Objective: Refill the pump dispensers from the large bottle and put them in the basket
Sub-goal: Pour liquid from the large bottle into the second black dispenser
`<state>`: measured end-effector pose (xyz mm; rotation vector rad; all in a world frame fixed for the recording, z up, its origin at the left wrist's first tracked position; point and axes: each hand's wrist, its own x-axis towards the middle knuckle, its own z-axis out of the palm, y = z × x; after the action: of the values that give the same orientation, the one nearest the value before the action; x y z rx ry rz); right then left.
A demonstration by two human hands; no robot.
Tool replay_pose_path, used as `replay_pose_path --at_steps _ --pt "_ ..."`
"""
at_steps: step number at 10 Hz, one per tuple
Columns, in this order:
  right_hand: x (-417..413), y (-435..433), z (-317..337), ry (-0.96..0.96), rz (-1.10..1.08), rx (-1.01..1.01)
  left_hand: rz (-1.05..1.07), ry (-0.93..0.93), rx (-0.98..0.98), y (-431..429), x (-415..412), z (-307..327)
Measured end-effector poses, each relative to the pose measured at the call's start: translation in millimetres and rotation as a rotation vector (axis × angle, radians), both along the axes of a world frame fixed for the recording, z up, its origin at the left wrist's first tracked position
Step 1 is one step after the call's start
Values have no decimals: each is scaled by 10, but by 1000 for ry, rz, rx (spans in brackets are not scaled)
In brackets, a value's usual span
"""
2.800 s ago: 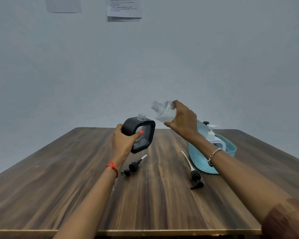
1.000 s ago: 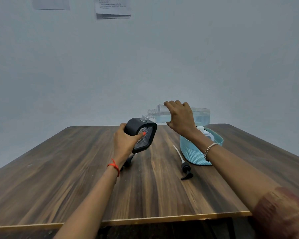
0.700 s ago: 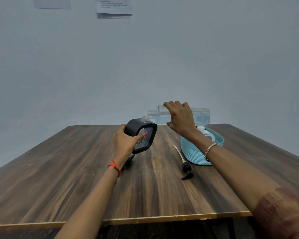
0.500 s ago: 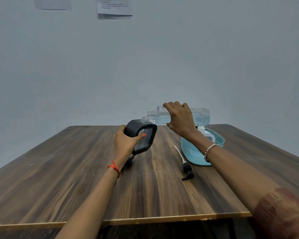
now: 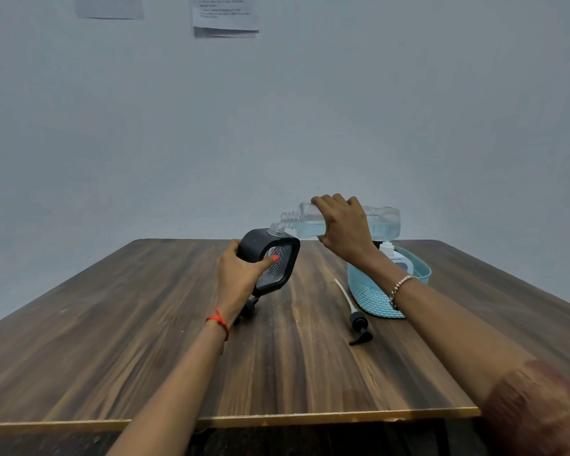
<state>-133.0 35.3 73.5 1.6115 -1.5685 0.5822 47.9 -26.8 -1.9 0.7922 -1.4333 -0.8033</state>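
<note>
My left hand point(image 5: 236, 274) grips a black square dispenser bottle point(image 5: 278, 258) with a clear patterned window, held above the table and tilted right, its clear neck open at the top. My right hand point(image 5: 343, 230) holds the large clear bottle point(image 5: 380, 222) nearly level, half full of pale liquid, its open mouth just over the dispenser's neck. A white pump dispenser point(image 5: 390, 253) stands inside the light blue woven basket point(image 5: 369, 296) behind my right wrist. A black pump head with a white tube point(image 5: 357, 320) lies on the table.
The wooden table point(image 5: 145, 340) reaches to a plain wall with papers point(image 5: 224, 16) pinned up. Another black pump head point(image 5: 247, 311) lies under my left hand, mostly hidden. The basket sits at the right middle of the table.
The large bottle has come down from a raised tilt to nearly level, its mouth meeting the dispenser's neck. In the last second both hands hold almost still.
</note>
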Motion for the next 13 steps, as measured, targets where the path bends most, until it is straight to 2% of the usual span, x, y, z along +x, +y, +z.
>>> replay_pose_path --at_steps 13 --pt "19 23 -20 18 -17 6 16 -8 36 29 9 -47"
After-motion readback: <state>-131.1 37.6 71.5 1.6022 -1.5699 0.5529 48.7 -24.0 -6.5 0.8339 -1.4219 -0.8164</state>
